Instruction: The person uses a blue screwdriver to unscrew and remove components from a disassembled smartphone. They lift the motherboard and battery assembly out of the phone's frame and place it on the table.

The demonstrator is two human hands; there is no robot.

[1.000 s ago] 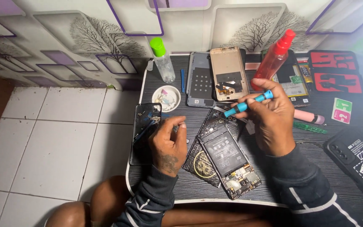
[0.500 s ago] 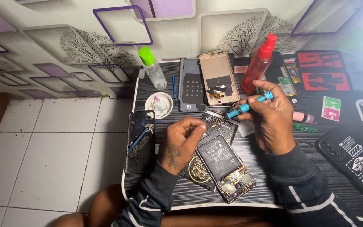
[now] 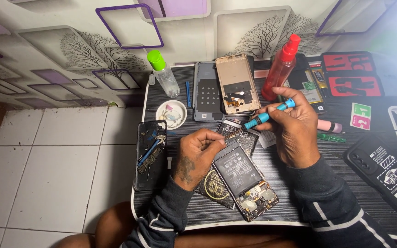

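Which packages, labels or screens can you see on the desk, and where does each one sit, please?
Red-and-black flat packs: two rectangles, far right rear.
Green-and-white card: small, right of the right hand.
Black printed phone case: near right edge.
Battery label: black rectangle on the opened phone, beside the left hand.

1. The light is dim and cool overall, brightest at the upper right corner, where a white glare washes out the wall.
2. The dark table (image 3: pixel 299 206) shows a faint sheen along its right edge.
3. Shadows are soft and short.
4. Focus is sharp at the centre; straight lines bow toward the picture's edges.
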